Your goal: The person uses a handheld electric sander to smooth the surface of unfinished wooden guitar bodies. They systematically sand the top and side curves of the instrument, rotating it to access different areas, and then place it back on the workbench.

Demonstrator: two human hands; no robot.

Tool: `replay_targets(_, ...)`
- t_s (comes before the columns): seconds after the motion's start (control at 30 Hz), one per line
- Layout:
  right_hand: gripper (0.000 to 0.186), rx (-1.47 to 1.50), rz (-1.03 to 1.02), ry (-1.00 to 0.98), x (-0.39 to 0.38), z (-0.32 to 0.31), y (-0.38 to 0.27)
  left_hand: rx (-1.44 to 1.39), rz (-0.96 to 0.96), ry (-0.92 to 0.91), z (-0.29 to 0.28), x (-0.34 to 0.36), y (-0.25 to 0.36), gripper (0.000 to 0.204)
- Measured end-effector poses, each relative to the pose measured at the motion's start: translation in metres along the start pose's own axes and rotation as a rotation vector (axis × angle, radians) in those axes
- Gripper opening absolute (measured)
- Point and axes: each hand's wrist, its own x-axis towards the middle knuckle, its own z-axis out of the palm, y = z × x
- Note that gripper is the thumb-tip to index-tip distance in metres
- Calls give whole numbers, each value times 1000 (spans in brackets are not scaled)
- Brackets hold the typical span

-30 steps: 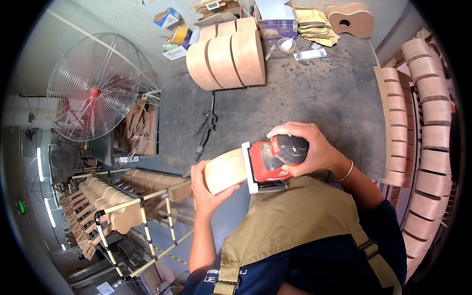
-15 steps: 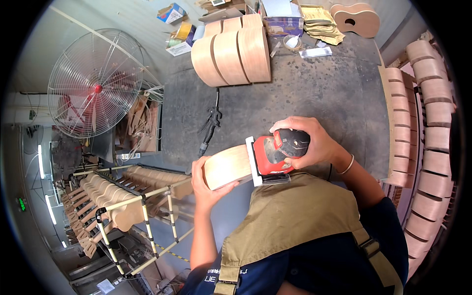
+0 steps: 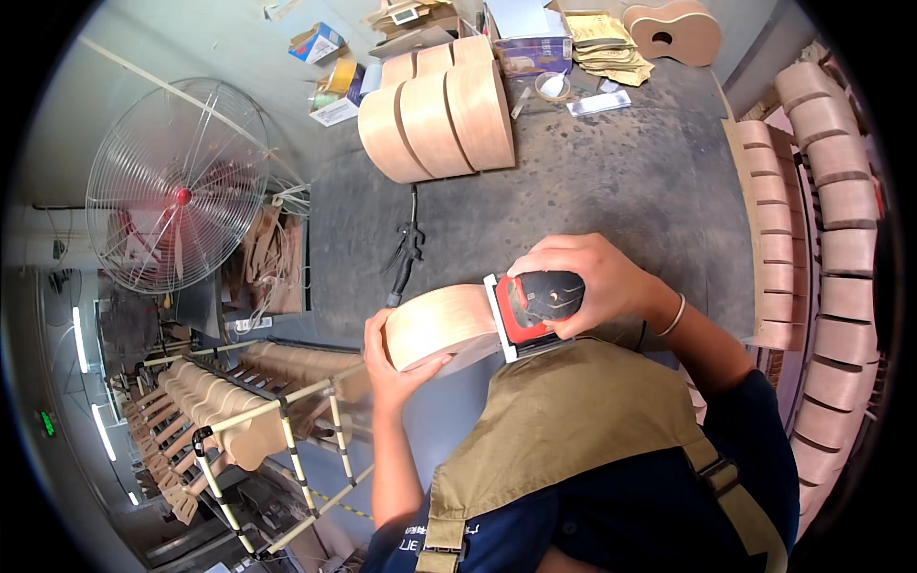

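My left hand [image 3: 390, 371] grips the left end of a pale wooden ukulele body [image 3: 437, 325], thumb along its near edge and fingers on the far side. Its curved side faces up, by the front edge of the workbench. Wrapped over a red and black power sander [image 3: 549, 296] is my right hand [image 3: 597, 277]. The sander is tipped on edge, and its white-edged pad [image 3: 499, 317] meets the right end of the wooden body. The exact contact face is hidden behind the sander.
A black air blow gun [image 3: 409, 244] lies on the dark workbench [image 3: 611, 191]. Behind it stand several wooden bodies [image 3: 435, 119], boxes and a guitar-shaped piece [image 3: 673, 36]. A fan [image 3: 181, 196] and a rack of instruments [image 3: 234, 411] are left; stacked bodies [image 3: 845, 296] line the right.
The wooden body has turned in my left hand, showing more of its curved side and lower face. The sander has moved slightly left and tilted with it. The whole view has shifted a little.
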Motion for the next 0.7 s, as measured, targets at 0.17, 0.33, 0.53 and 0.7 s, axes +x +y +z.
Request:
replay_targets(0.17,62,-134,7,-124,2,-7,-14,-21,-8,12,0,6,-2,100)
replay_targets(0.33,62,-146,-3,-118,3,-10,-16,-37,-39,7,0,8,-1,99)
replay_targets(0.53,69,-121,-4,146,-7,16,-12,-59,-136,64,3,14,-4,99)
replay_targets(0.7,73,-120,-71,281,1,28,-18,-26,-206,83,4,15,3,99)
